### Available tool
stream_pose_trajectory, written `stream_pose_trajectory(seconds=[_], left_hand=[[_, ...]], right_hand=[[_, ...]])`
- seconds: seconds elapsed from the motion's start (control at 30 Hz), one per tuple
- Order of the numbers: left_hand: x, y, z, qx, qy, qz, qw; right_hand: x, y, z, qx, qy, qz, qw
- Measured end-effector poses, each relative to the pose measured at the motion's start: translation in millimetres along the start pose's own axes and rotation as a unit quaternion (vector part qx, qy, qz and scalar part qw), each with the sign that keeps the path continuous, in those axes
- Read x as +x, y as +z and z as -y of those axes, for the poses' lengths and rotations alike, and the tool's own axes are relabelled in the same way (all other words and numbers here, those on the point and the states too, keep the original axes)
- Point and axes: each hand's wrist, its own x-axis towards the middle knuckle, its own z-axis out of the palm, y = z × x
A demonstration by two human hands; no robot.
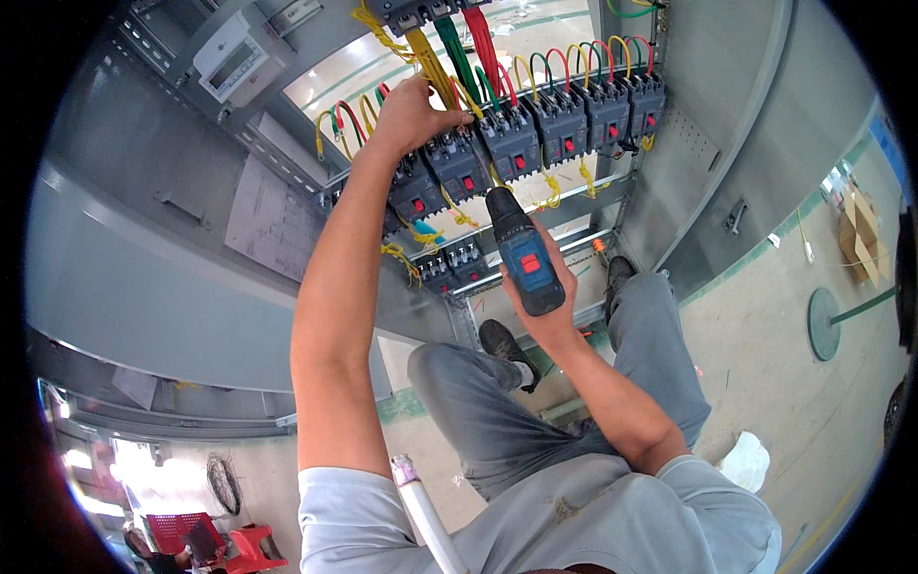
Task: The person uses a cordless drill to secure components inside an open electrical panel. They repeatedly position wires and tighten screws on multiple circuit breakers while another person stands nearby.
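Observation:
My right hand (559, 297) is wrapped round the grip of a dark cordless drill (521, 253) with blue and red parts. Its long thin bit (481, 158) points up and away, toward the top terminals of a dark grey circuit breaker (451, 165). My left hand (413, 117) is curled over that breaker's upper end, beside a bundle of yellow wires (432, 72). The thumb reaches across close to the bit's tip. Whatever the left fingers pinch is hidden behind the hand. A neighbouring breaker (509, 143) carries a red switch.
More breakers (561, 129) with looped coloured wires continue the row rightward. Green wires (457, 57) and red wires (481, 43) hang overhead. The cabinet's grey side wall (732, 124) stands right; a meter (234, 59) is upper left. Smaller breakers (467, 260) sit below.

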Motion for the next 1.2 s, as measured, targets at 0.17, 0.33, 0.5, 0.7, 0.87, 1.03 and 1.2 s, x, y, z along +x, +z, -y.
stream_pose_trajectory(seconds=[0.17, 0.33, 0.5, 0.7, 0.87, 1.03, 1.2], left_hand=[[-1, 2, 6, 0.010, 0.024, -0.021, 0.999], [-3, 2, 3, 0.003, 0.021, -0.029, 0.999], [-6, -2, -1, 0.008, 0.008, -0.026, 1.000], [-7, -3, -3, 0.008, -0.005, -0.021, 1.000], [-2, 2, 1, 0.003, 0.001, -0.022, 1.000], [-1, 2, 4, 0.001, 0.003, -0.016, 1.000], [-1, 3, 4, -0.018, -0.006, -0.014, 1.000]], right_hand=[[11, -8, 20, -0.040, 0.002, 0.018, 0.999], [38, -29, 54, -0.110, 0.005, 0.074, 0.991], [56, -34, 78, -0.170, 0.045, 0.116, 0.978], [34, -17, 52, -0.070, 0.055, 0.057, 0.994], [19, -3, 17, 0.041, 0.073, 0.017, 0.996], [10, 0, 4, 0.071, 0.069, -0.004, 0.995], [7, -2, -8, 0.029, 0.035, 0.003, 0.999]])
